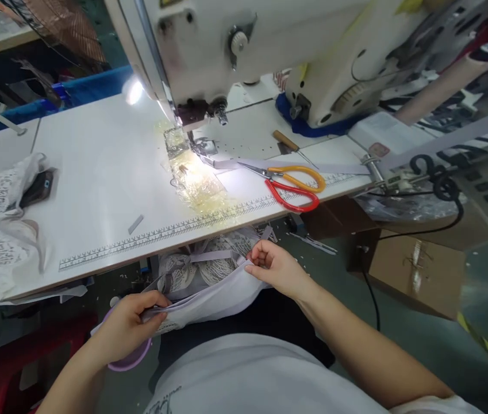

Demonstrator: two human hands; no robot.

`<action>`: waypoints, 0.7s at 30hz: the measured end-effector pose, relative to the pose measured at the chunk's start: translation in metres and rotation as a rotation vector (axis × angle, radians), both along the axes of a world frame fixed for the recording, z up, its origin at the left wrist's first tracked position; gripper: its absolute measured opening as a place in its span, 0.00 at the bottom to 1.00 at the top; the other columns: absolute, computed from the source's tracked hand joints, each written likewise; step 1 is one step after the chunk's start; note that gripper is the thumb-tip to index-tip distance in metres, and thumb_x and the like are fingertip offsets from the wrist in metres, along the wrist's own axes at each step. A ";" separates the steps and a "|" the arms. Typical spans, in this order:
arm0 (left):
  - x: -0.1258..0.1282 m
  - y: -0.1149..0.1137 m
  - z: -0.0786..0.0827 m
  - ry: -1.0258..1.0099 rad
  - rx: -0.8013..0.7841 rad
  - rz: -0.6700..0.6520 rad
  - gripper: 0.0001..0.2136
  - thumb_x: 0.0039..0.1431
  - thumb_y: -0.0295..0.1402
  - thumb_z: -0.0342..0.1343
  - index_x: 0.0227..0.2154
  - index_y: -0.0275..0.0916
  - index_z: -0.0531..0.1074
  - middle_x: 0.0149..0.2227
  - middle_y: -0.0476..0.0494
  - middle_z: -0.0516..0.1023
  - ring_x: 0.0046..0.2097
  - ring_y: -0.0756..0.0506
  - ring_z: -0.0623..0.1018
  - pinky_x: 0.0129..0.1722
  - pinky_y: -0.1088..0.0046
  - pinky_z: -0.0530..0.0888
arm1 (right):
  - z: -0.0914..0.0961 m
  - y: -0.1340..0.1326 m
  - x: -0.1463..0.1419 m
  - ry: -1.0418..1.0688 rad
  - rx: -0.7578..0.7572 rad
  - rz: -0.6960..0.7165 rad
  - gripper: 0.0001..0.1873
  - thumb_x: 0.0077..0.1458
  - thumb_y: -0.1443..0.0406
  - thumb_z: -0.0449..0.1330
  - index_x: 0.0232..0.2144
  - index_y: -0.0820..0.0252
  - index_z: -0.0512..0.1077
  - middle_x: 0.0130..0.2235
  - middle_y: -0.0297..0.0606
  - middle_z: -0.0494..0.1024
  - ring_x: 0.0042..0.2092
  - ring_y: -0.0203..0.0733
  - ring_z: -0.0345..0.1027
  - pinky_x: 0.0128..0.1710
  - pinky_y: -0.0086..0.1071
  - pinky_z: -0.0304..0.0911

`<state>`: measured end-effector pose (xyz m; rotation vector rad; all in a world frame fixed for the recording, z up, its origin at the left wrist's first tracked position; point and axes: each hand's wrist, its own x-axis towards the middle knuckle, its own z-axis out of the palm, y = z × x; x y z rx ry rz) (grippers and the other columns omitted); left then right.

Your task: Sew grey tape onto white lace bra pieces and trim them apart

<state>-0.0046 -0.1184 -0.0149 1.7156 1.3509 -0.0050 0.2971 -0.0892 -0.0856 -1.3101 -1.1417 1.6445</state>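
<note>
A pale grey bra [215, 296] with patterned lace cups hangs below the front edge of the table, over my lap. Its long fabric edge is stretched between my two hands. At its left end, my left hand [134, 319] pinches the edge between thumb and fingers. My right hand [277, 267] is closed on the right end of the same edge, with thumb and fingertips together. A narrow strap lies across the cups, and part of the bra is hidden under the table edge.
A sewing machine [200, 52] stands over the white table [92, 190]. Scissors [295, 184] with orange and red handles lie near its front edge, by a wooden-handled tool [287, 141]. More lace cups [2, 247] and a dark phone-like object [39, 187] sit left. Cardboard boxes [416, 270] stand right.
</note>
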 end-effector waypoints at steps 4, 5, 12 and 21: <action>0.004 -0.002 0.010 -0.040 -0.026 -0.155 0.08 0.58 0.31 0.47 0.34 0.39 0.72 0.35 0.45 0.76 0.37 0.47 0.75 0.36 0.76 0.70 | -0.006 -0.023 0.016 0.267 -0.337 0.158 0.25 0.37 0.66 0.68 0.40 0.59 0.66 0.25 0.26 0.68 0.27 0.29 0.62 0.28 0.24 0.58; 0.005 -0.002 0.012 -0.053 -0.036 -0.188 0.08 0.58 0.31 0.48 0.35 0.39 0.72 0.36 0.45 0.77 0.37 0.48 0.75 0.37 0.76 0.70 | -0.008 -0.028 0.019 0.313 -0.377 0.198 0.29 0.39 0.66 0.67 0.46 0.57 0.65 0.25 0.25 0.69 0.27 0.28 0.63 0.29 0.23 0.57; 0.008 -0.008 0.015 -0.050 -0.060 -0.275 0.08 0.57 0.28 0.48 0.37 0.40 0.72 0.38 0.46 0.77 0.38 0.49 0.76 0.37 0.78 0.72 | -0.022 -0.050 0.026 0.363 -0.292 0.245 0.13 0.41 0.66 0.66 0.34 0.58 0.75 0.33 0.33 0.76 0.33 0.32 0.67 0.33 0.26 0.60; 0.010 -0.006 0.016 -0.021 -0.046 -0.228 0.08 0.58 0.30 0.48 0.34 0.39 0.72 0.35 0.44 0.77 0.36 0.48 0.76 0.36 0.78 0.72 | -0.011 -0.047 0.028 0.142 0.121 0.165 0.08 0.47 0.70 0.60 0.32 0.59 0.77 0.33 0.38 0.77 0.36 0.36 0.69 0.36 0.29 0.62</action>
